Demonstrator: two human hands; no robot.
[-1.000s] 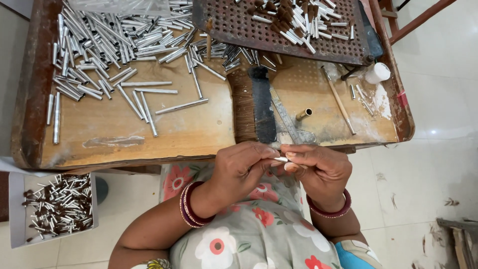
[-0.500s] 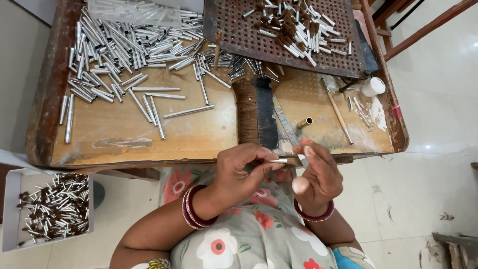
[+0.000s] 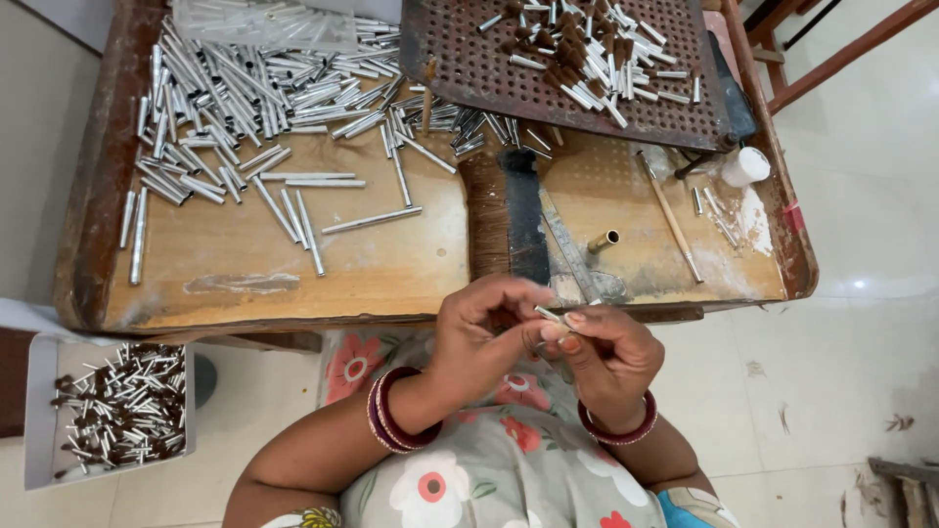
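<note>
Pinching a small silver tube (image 3: 550, 314) btwn both hands, just over the near edge of the wooden bench (image 3: 391, 264), above the lap. Left hand (image 3: 484, 337) grip pressed together on one end w/ thumb + fingertips; right hand (image 3: 602, 352) grip closed on the other end, thumb on top. Tube held roughly level, close to the body, prob. so both ends can be worked at once w/ fine control.

Around: big pile of silver tubes (image 3: 235, 108) spread over the bench's far left, a few strays nearer the middle. Perforated metal tray (image 3: 469, 73) at far right carries shorter tubes mixed w/ brown bits. Flat brush (image 3: 504, 210) lies mid-bench, just ahead of the hands; small brass tube (image 3: 603, 241) and a thin wooden stick (image 3: 671, 227) to its right, white cap (image 3: 745, 166) + white powder near the right rim. White box (image 3: 39, 411) on the floor at left holds more tube pieces. Nothing blocks the hands; brush is nearest obstacle.
</note>
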